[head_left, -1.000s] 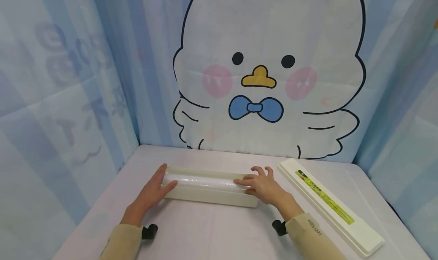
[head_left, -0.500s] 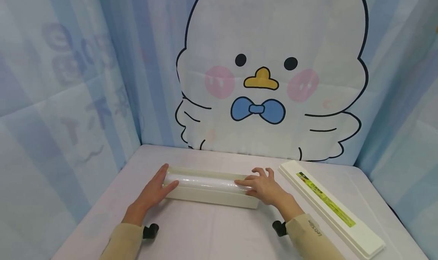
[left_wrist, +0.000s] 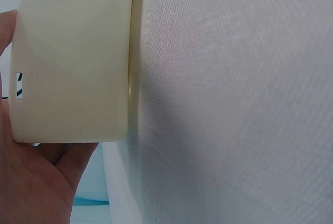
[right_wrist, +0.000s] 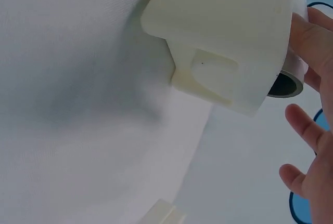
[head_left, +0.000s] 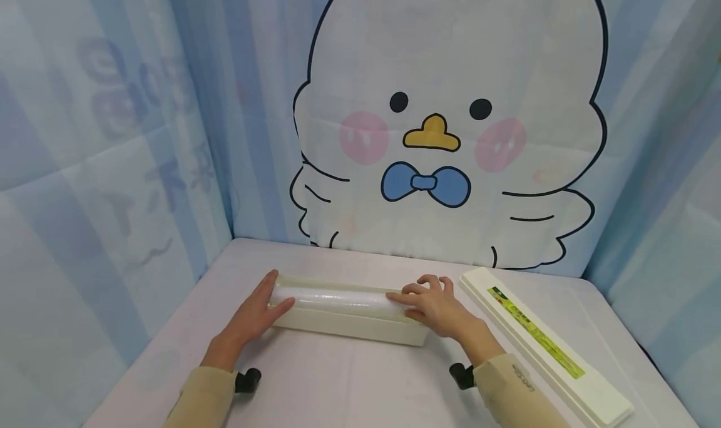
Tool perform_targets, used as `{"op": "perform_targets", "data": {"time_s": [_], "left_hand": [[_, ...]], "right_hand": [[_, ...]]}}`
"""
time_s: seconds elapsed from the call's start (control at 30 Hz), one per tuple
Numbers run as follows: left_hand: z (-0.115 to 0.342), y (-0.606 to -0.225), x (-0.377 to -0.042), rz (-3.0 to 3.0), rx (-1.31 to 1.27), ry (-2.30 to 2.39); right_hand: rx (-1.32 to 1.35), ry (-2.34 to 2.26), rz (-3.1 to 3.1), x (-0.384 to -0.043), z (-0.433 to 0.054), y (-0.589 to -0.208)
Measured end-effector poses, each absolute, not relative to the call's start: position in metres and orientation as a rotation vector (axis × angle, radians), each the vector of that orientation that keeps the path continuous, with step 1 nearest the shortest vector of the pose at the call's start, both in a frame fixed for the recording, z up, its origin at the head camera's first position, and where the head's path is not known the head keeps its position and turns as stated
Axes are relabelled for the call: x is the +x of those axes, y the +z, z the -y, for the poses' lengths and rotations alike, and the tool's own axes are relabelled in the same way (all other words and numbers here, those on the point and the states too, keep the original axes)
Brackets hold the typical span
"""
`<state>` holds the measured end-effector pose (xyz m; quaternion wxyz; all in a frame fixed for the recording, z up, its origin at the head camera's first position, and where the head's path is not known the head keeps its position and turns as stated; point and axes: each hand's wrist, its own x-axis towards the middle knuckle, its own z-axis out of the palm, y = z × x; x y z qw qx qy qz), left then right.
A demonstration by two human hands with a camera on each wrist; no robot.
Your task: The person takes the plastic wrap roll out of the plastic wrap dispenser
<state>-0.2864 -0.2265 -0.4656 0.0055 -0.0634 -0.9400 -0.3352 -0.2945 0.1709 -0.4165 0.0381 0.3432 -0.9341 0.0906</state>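
Observation:
A long off-white plastic wrap box lies on the table with its top uncovered. Inside it is a roll of clear plastic wrap. My left hand grips the box's left end, thumb over the front edge and fingers behind. The left wrist view shows that palm against the box end. At the other end my right hand pinches the roll between thumb and fingers, other fingers spread. In the right wrist view the roll's hollow core end sticks out above the box wall.
To the right, a long white lid with a yellow-green label lies slanted on the white tablecloth. Behind the table hangs a curtain with a cartoon bird. Black wrist mounts sit at both cuffs.
The roll's right end has risen slightly in the box with my right hand. My left hand keeps its place on the box. The head view has shifted a little.

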Motion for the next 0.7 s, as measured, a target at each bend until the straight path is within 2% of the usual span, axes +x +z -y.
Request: {"op": "perform_targets", "data": {"time_s": [0.43, 0.7], "left_hand": [[0.227, -0.465, -0.286, 2.936, -0.201, -1.067], [0.226, -0.464, -0.286, 2.933, -0.198, -1.077]], "right_hand": [[1.051, 0.353, 2.795, -0.281, -0.170, -0.419], [0.960, 0.495, 2.879, -0.274, -0.165, -0.418]]}}
